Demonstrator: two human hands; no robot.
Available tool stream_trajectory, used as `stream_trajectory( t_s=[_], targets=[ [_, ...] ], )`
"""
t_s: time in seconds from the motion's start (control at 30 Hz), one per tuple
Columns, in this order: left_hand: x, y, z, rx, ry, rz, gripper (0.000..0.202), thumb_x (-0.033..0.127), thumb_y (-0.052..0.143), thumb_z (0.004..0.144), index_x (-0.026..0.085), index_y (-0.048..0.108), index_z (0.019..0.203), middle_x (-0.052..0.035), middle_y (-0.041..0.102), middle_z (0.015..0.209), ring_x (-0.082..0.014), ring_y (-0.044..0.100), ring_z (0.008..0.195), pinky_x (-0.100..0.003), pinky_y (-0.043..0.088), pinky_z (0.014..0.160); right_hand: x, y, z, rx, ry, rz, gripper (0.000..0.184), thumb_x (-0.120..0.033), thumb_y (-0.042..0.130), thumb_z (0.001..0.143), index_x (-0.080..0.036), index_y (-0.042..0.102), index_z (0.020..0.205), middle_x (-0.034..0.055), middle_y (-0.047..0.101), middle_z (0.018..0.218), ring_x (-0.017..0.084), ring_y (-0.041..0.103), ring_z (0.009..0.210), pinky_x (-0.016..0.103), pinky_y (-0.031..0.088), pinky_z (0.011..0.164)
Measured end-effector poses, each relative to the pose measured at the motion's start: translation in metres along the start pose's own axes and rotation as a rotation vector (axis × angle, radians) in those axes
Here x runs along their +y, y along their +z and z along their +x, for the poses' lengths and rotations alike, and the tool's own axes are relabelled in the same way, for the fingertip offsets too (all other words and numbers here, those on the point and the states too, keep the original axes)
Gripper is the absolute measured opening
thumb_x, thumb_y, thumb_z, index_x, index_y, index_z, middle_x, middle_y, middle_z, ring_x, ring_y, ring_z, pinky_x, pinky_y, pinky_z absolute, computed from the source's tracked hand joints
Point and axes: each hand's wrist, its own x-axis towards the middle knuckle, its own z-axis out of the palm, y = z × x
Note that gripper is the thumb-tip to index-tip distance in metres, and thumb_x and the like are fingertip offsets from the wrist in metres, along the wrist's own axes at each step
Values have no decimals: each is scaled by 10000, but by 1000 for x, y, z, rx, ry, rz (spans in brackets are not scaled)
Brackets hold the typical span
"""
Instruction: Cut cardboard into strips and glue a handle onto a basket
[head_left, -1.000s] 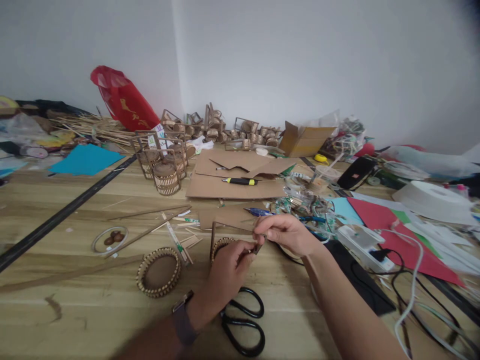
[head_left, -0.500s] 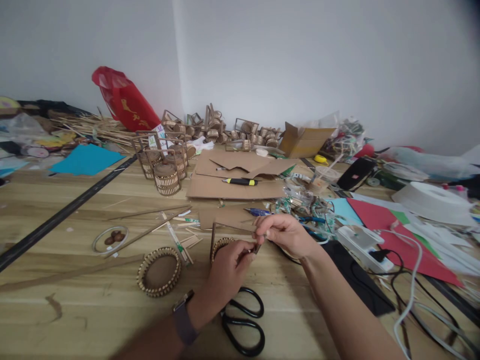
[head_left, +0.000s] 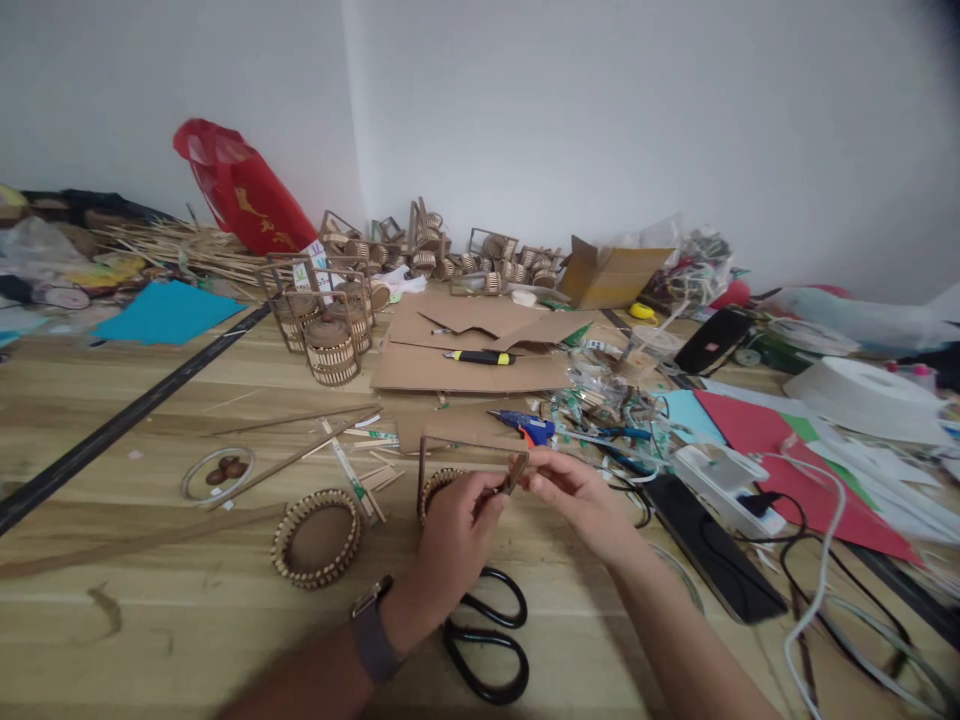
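Observation:
My left hand [head_left: 454, 535] and my right hand [head_left: 574, 490] meet over the wooden table, both pinching a thin cardboard frame [head_left: 465, 445] at its right corner. The frame stands around a small round slatted cardboard piece [head_left: 433, 488], partly hidden by my left hand. A larger round slatted cardboard basket [head_left: 317, 536] lies to the left of my left hand. Black scissors [head_left: 486, 640] lie just below my left wrist, which wears a watch. A blue glue gun [head_left: 527, 425] lies just beyond my right hand.
Flat cardboard sheets [head_left: 472, 365] with a yellow-black utility knife [head_left: 478, 357] lie further back. Finished slatted cardboard models [head_left: 326, 335] stand at back left. A phone [head_left: 709, 545], power strip [head_left: 716, 470], cables and coloured paper [head_left: 780, 440] crowd the right. A black strip [head_left: 120, 425] crosses the left.
My right hand has pulled nearer and lower, uncovering the blue glue gun behind it. Both hands still grip the frame's corner. The view has shifted slightly.

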Motion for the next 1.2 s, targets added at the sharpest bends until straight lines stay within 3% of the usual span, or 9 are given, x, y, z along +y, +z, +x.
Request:
stream_trajectory(
  t_s=[0.1,0.2,0.33,0.43,0.57,0.73,0.97,1.2],
  targets=[
    [0,3,1,44,3,-17,197,134,559,889,180,721,992,-60,776,939,-205,716,868,-293,540,807,5,9,-7,51,-45,-32,329,-536,740,846,-243,772,993,53,749,898,193,676,778,332,568,751],
    [1,6,2,56,-10,-35,193,150,560,898,177,724,997,-63,774,929,-206,713,860,-302,542,811,2,21,-9,209,-109,-97,314,-510,735,852,-249,762,1024,57,747,919,198,683,782,341,570,766],
    [3,8,2,67,-53,-47,186,164,554,915,191,722,989,-48,768,901,-203,705,828,-298,533,779,-10,34,-8,419,-166,-227,258,-449,720,867,-248,739,1029,42,730,846,196,665,732,347,558,747],
    [3,8,2,51,-50,-65,180,162,552,923,199,719,977,-39,767,907,-195,702,824,-277,517,746,-23,40,-6,487,-239,-329,149,-382,706,870,-244,714,925,29,714,808,185,645,700,324,544,697],
    [1,7,3,39,-38,-91,172,169,552,941,195,718,979,-40,771,932,-190,700,835,-273,500,748,-34,44,-2,512,-297,-491,88,-323,667,878,-251,672,827,-1,670,711,172,608,639,301,526,641],
    [2,8,3,21,-33,-131,156,171,574,945,189,723,988,-40,769,955,-186,700,854,-265,495,767,-39,45,0,524,-360,-579,137,-269,629,891,-252,615,756,-21,626,651,161,593,605,279,501,611],
    [3,7,3,19,-57,-140,155,221,573,960,183,720,989,-36,757,918,-182,688,817,-262,487,736,-38,47,0,507,-367,-557,152,-255,619,899,-259,597,749,-5,666,695,172,634,647,280,507,618],
    [2,5,3,34,-61,-61,140,166,578,927,193,707,973,-20,753,880,-173,684,784,-250,485,716,-21,41,-2,445,-290,-377,135,-378,641,929,-252,666,886,28,708,803,192,670,739,322,542,701]
  ],
)
